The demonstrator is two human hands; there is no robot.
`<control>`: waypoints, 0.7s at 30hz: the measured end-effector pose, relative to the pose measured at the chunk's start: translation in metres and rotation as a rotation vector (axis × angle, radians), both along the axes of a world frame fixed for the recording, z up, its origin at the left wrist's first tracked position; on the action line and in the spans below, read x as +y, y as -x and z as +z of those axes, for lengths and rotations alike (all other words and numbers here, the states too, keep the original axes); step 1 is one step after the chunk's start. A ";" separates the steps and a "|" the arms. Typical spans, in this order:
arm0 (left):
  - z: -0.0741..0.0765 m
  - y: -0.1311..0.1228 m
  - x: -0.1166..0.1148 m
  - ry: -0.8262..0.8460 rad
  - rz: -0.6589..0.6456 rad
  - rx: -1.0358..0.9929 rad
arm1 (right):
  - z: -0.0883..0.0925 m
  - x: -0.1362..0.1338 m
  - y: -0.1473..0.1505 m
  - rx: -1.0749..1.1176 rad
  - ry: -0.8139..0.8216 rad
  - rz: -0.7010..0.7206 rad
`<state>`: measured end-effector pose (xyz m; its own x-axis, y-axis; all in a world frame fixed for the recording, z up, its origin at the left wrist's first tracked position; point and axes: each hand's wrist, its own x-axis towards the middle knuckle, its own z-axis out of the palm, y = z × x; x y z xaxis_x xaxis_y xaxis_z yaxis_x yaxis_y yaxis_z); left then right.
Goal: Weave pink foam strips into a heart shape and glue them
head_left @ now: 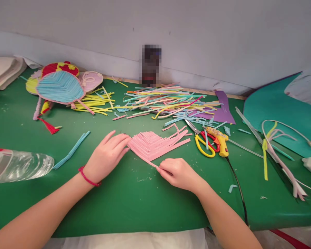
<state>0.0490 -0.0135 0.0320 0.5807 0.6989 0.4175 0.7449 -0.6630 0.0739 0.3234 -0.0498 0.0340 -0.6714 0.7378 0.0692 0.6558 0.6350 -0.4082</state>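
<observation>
A leaf-shaped piece of pink pipe cleaners point(151, 145) lies on the green table, its strips set in a V pattern with loose ends fanning to the right. My left hand point(110, 154), a red cord on its wrist, grips the piece's left corner between thumb and fingers. At the near edge my right hand point(180, 173) pinches the end of a pink pipe cleaner point(148, 162) that runs along the border toward the left hand. The fingertips partly hide both gripped ends.
Scissors point(206, 145) and a yellow glue gun point(220, 140) with a black cord lie to the right. Behind is a heap of coloured pipe cleaners point(168, 102). Finished fans point(60, 86) are at back left, a water bottle point(28, 165) at left, teal sheet point(282, 103) at right.
</observation>
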 end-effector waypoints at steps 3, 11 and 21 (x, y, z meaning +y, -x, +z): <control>-0.004 -0.022 -0.027 0.013 -0.059 0.015 | -0.005 -0.007 0.010 0.004 -0.053 0.035; -0.021 -0.041 -0.059 0.137 -0.075 0.198 | -0.003 -0.011 0.013 -0.067 -0.030 0.021; -0.031 -0.038 -0.056 0.172 0.059 0.221 | -0.002 -0.011 0.012 -0.114 0.027 -0.001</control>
